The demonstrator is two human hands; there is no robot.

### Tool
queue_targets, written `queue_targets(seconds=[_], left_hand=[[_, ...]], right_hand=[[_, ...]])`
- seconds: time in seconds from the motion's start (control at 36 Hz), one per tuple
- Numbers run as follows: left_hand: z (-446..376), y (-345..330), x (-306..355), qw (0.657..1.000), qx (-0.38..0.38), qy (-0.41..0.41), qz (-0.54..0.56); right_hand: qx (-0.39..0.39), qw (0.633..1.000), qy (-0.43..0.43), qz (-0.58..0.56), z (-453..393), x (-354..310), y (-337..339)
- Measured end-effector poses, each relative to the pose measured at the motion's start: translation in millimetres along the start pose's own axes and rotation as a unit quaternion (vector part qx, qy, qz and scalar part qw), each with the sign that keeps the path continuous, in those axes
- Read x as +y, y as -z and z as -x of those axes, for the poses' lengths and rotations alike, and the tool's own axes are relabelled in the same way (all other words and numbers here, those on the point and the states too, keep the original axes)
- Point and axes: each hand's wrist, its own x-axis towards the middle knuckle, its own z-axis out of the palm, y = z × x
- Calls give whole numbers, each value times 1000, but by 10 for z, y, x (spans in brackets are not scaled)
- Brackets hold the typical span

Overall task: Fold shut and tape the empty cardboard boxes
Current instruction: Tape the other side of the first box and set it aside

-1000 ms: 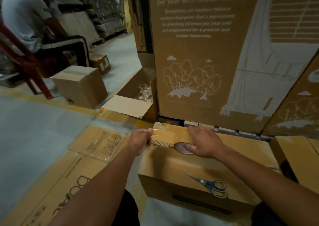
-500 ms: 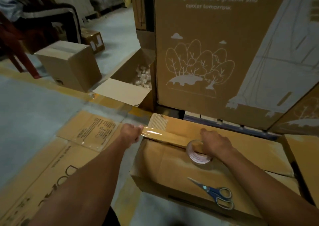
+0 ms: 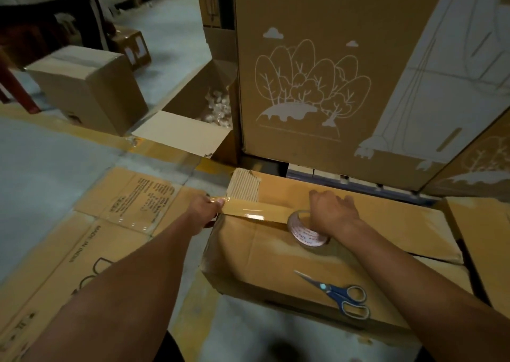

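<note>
A brown cardboard box (image 3: 265,254) lies in front of me with its top flaps folded down. A strip of clear tape (image 3: 256,212) runs along the flap seam from the box's left edge to the tape roll (image 3: 305,230). My left hand (image 3: 205,209) pinches the tape's free end at the left edge of the box. My right hand (image 3: 334,214) grips the roll, which stands on the box top near the seam. Blue-handled scissors (image 3: 339,296) lie on the near part of the box top.
A tall printed carton (image 3: 317,85) stands right behind the box. Flattened cardboard sheets (image 3: 91,240) cover the floor at left. A closed box (image 3: 91,85) and an open box with a lowered flap (image 3: 179,132) sit beyond. Another box (image 3: 485,237) borders the right.
My right hand has drawn the roll rightward along the seam, so the tape strip is longer. My left hand still holds the tape end. The view has tilted down and closer.
</note>
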Motion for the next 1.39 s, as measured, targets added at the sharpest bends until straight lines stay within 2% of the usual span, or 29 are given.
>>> queue_targets(seconds=[0.25, 0.39, 0.58, 0.92, 1.0, 1.11, 1.17, 1.22, 1.25, 1.28, 1.33, 1.39], left_hand=[[86, -27, 128, 1000, 23, -6, 13], [111, -71, 148, 999, 36, -6, -8], [124, -48, 119, 998, 54, 28, -30], [222, -123, 89, 998, 43, 28, -33], [253, -153, 78, 990, 78, 4, -117], [308, -209, 56, 975, 83, 13, -204], [386, -246, 107, 940, 173, -19, -293], [497, -311, 160, 880, 242, -107, -393], [530, -368, 144, 861, 236, -149, -425], [551, -448, 104, 856, 206, -170, -442], [586, -615, -3, 875, 144, -153, -437], [590, -708, -40, 890, 136, -119, -418]], right_hand=[[56, 997, -5, -44, -11, 95, 210], [32, 999, 0, 4, -45, 129, -4], [42, 997, 43, 54, 58, 17, -258], [61, 996, 47, 47, 6, 59, -380], [63, 996, 46, 36, 4, 56, -396], [52, 998, 39, 17, 0, 59, -397], [46, 998, 38, 6, 2, 64, -387], [37, 999, 33, -10, 7, 74, -374], [32, 999, 31, -18, 6, 77, -368], [30, 999, 29, -24, 8, 79, -361], [25, 999, 29, -32, 10, 76, -356], [20, 998, 34, -40, 23, 70, -354]])
